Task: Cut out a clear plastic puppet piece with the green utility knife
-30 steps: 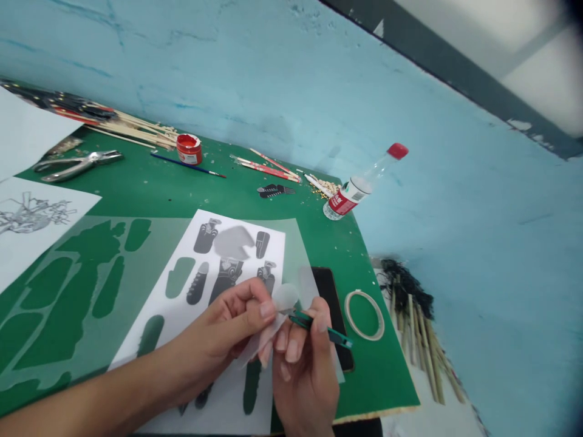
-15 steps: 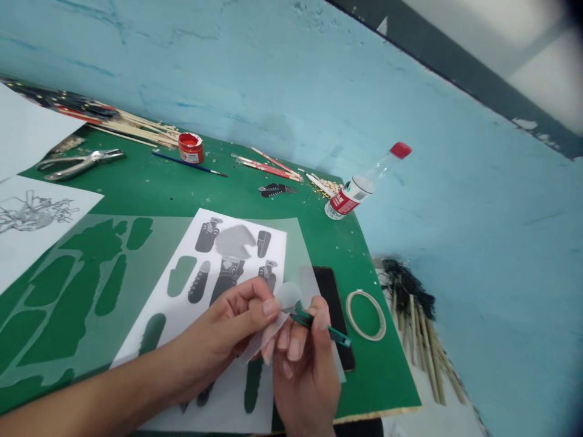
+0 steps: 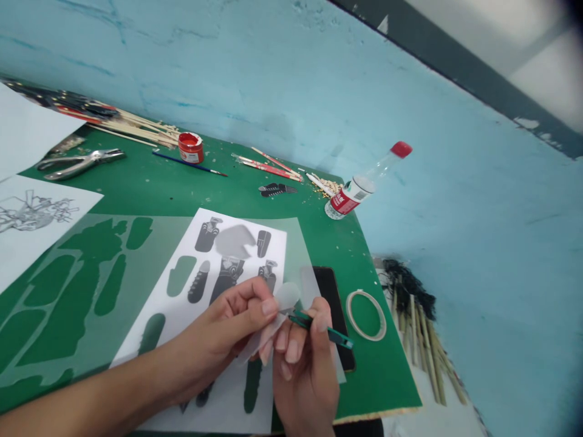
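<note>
My left hand (image 3: 243, 318) pinches a translucent cut-out piece (image 3: 288, 296) between thumb and fingers, its rounded end sticking up past the fingertips. My right hand (image 3: 307, 367) grips a slim green craft knife (image 3: 340, 338). The knife's front end is close to the lower edge of the piece; its blade is hard to make out. Beneath both hands lies a white sheet (image 3: 241, 388) with printed dark puppet-like shapes and cut-out openings. Under that sheet spreads a larger translucent sheet (image 3: 155, 243) with several shapes cut out, showing the green table (image 3: 150, 191) through them.
A black phone (image 3: 328, 291) and a tape roll (image 3: 365, 315) lie right of my hands. Farther back are a bottle (image 3: 348, 197), two small dark cut-outs (image 3: 277, 190), a red paint jar (image 3: 190, 149), a paintbrush (image 3: 189, 164), a hole punch plier (image 3: 82, 164) and thin sticks (image 3: 132, 124).
The knife's front end has shifted slightly left and toward the left fingertips, and my right hand has moved a touch left. My left hand is nearly still.
</note>
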Action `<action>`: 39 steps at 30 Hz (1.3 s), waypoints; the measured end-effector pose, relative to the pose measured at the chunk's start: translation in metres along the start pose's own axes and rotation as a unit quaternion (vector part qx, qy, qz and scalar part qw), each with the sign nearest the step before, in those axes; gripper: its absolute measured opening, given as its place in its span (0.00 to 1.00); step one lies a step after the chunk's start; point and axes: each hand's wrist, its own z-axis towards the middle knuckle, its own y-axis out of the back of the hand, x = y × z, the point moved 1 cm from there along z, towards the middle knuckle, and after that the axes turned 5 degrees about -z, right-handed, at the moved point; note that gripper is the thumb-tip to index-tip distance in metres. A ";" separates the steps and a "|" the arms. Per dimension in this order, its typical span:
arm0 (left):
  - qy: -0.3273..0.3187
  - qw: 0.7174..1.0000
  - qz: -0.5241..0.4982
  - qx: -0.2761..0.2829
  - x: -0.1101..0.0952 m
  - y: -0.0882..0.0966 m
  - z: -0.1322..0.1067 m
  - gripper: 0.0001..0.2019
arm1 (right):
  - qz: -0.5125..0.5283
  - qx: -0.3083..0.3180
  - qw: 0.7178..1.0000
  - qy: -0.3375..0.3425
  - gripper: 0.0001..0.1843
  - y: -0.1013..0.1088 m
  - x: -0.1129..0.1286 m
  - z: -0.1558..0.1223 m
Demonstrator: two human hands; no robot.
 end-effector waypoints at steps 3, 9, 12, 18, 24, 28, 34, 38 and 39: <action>0.000 1.000 0.005 -0.009 0.001 0.000 -0.001 0.22 | -0.006 -0.005 1.000 0.006 0.14 0.002 -0.001 -0.001; -0.002 1.000 -0.011 -0.004 0.000 -0.001 -0.001 0.22 | -0.025 -0.017 0.999 0.012 0.15 0.004 -0.002 -0.003; -0.005 1.000 -0.020 -0.006 -0.001 -0.002 -0.001 0.20 | -0.025 -0.022 0.999 0.010 0.15 0.005 -0.002 -0.003; -0.008 0.999 -0.034 0.001 -0.001 -0.001 -0.003 0.19 | -0.018 -0.017 1.000 0.007 0.15 0.006 -0.003 -0.003; -0.005 0.999 -0.036 -0.001 0.000 -0.001 -0.003 0.18 | -0.017 -0.014 1.000 0.007 0.15 0.004 -0.003 -0.003; -0.010 0.999 -0.030 0.008 0.000 -0.001 -0.001 0.19 | -0.036 -0.020 0.999 0.000 0.17 0.005 -0.003 -0.004; -0.012 0.997 0.063 -0.041 -0.008 0.000 0.000 0.26 | -0.038 -0.076 0.996 -0.008 0.16 0.010 0.002 0.002; -0.030 0.989 0.129 -0.065 -0.012 0.000 0.001 0.29 | -0.043 -0.090 0.995 0.025 0.15 0.013 0.009 0.006; -0.034 0.988 0.136 -0.064 -0.012 -0.001 0.001 0.29 | -0.045 -0.086 0.995 0.028 0.16 0.013 0.009 0.006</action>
